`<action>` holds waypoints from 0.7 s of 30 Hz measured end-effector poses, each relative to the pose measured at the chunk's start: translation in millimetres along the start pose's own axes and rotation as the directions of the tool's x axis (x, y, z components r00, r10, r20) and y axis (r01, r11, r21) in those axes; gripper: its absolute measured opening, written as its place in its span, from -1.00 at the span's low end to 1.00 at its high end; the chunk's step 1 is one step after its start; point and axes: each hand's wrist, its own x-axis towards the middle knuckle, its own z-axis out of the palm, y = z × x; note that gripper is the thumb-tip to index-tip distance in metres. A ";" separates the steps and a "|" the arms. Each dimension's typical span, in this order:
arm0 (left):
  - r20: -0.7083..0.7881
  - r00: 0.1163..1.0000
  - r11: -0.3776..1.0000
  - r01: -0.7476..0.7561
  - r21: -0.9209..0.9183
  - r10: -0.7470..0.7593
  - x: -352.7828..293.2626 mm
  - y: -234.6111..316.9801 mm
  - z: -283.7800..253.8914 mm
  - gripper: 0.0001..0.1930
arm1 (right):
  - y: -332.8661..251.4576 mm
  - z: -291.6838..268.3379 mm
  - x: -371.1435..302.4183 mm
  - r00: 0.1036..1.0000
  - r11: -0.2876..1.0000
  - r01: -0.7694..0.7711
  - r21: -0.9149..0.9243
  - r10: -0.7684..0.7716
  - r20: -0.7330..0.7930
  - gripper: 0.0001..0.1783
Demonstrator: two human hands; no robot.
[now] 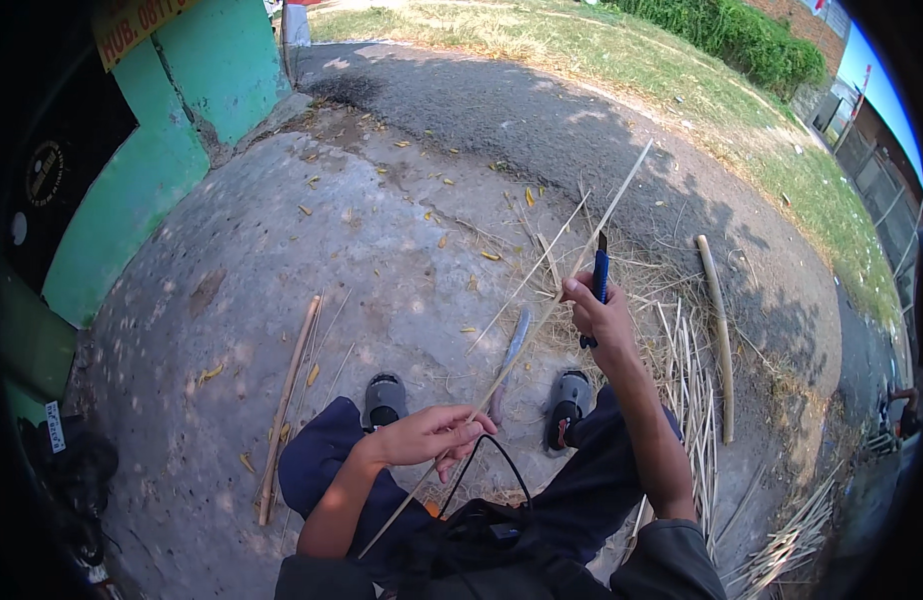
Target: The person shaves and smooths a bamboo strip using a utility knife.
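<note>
– What's left of the left hand [432,437]?
– A stick [290,410], on the ground [382,250].
– And right of the right hand [600,312], with its knife [602,275]?
– Loose strips [694,390], then a pole [719,335].
– Between the hands?
– One strip [538,328], across both; below it, perhaps a blade [519,330], partly hidden.

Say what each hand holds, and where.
Left hand: pale strip, nearer its lower end. Right hand: same strip, nearer its far end, plus blue cutter by its handle.

Long, thin, pale wood strip [542,322], whole and near straight, slants from low left to upper right, passing through the left hand [430,437] and right-hand fingertips [570,288]. Blue-and-black utility knife [601,276], dark blade out and pointing away from the person, sits in the right hand [604,318] beside the strip.
</note>
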 end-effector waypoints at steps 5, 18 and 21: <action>-0.247 0.943 0.953 -0.160 0.256 0.225 21.6 7.5 6.2 -0.61 | 11.3 10.9 -8.7 0.998 0.994 -0.041 -0.104 0.046 0.051 -0.70; -0.599 0.621 0.846 -0.220 0.485 0.505 42.8 -7.2 18.4 -0.73 | 43.6 43.0 -48.4 0.887 0.436 0.458 -0.774 -0.280 0.367 -0.67; -0.603 0.641 0.856 -0.175 0.486 0.474 39.4 -6.9 14.1 -0.73 | 49.8 38.3 -51.3 0.833 0.342 0.551 -0.762 -0.289 0.473 -0.64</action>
